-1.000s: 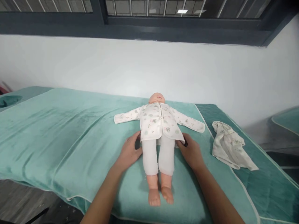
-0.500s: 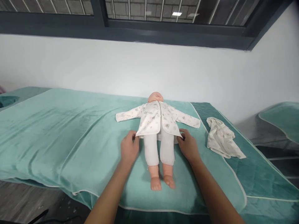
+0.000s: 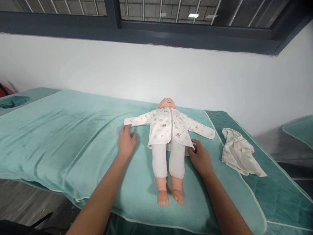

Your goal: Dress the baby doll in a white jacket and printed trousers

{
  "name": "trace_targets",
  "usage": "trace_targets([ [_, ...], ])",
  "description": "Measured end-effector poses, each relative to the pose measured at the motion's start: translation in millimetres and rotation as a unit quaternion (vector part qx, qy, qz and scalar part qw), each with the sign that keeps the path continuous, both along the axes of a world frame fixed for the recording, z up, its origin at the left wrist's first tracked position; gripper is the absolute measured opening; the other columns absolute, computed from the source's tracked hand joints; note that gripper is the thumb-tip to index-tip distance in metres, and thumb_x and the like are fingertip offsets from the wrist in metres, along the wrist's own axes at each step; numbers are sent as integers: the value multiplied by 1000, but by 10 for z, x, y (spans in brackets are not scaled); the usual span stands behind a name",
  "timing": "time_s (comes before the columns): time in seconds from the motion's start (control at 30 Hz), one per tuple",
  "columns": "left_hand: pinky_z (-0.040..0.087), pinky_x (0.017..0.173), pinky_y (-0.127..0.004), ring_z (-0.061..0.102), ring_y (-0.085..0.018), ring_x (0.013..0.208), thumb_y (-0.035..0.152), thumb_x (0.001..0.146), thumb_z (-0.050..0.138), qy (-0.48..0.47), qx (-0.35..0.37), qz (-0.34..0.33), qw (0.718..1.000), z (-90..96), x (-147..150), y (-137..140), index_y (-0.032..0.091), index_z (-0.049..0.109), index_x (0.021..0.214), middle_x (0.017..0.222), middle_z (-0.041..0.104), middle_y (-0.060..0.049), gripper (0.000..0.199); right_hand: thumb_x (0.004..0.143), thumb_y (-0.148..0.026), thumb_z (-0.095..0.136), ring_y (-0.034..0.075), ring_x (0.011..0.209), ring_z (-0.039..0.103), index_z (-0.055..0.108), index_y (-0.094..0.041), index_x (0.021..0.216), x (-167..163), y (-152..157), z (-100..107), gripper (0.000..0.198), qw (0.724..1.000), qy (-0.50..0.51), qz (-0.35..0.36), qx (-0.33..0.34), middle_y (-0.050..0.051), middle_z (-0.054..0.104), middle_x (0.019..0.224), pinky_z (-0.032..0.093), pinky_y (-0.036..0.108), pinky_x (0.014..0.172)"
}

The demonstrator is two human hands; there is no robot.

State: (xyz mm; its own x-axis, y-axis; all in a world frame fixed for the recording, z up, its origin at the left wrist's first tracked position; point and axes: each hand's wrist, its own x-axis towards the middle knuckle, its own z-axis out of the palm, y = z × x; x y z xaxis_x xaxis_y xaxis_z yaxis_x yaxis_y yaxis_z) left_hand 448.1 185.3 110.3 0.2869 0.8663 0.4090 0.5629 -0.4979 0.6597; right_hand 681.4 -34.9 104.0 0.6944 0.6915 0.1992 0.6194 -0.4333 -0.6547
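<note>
A baby doll (image 3: 162, 197) lies on its back, head toward the wall, bare feet toward me. It wears a white printed baby jacket (image 3: 161, 129), the sleeves spread out sideways, with white cloth on both legs. Beside the cuff of the sleeve on the left is my left hand (image 3: 126, 142), its thumb and fingers apart; the fingertips reach the cuff's lower edge. My right hand (image 3: 200, 157) pinches the jacket's lower corner on the right side. Part of that pinch is hidden behind the fingers.
A crumpled white printed garment (image 3: 241, 151) lies to the right, on the darker green quilted cover (image 3: 281, 195). Light green bedding (image 3: 73, 137) spreads under the doll. A white wall (image 3: 137, 68) and dark window frame (image 3: 171, 36) stand behind the bed.
My left hand has let go of the jacket's left hem corner and moved up and left to the sleeve cuff. My right hand stays at the right corner. The view has shifted slightly.
</note>
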Motion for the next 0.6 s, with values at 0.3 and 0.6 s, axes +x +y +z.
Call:
trace_targets([
  [0.3,38,101,-55,41,-32,136,18,93,31,234,12,74,969,-22,109,519,21,44,144,142,53,-14,52,82,-31,45,20,71,61,54,-21,123,5,-5,-4,43,1000,11,-4,-6,4,71,90,41,30,68],
  [0.6,38,100,-50,46,-27,134,12,94,28,200,24,76,976,-29,89,816,26,52,137,145,52,-10,51,82,-32,45,18,69,60,53,-20,125,30,-2,-36,45,1000,22,2,6,4,71,92,42,30,68],
])
